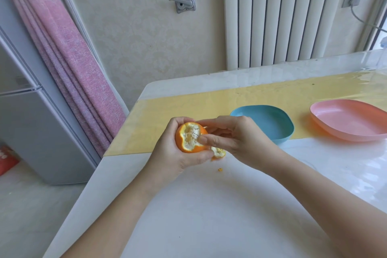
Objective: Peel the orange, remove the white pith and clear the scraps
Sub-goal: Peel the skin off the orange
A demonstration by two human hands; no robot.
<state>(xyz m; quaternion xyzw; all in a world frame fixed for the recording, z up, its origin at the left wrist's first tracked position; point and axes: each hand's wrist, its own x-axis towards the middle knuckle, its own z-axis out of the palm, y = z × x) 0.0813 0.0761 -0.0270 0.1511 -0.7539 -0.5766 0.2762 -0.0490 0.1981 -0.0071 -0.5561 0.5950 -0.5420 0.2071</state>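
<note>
left hand (176,153) cups orange (181,142), peeled patch facing up | right hand (240,136), just right of it, pinches peel flap (218,151) at the patch's right edge

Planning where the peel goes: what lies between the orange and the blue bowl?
In the head view, only the right hand, pinching peel on the orange held in the left hand; the blue bowl sits just behind it.
</note>
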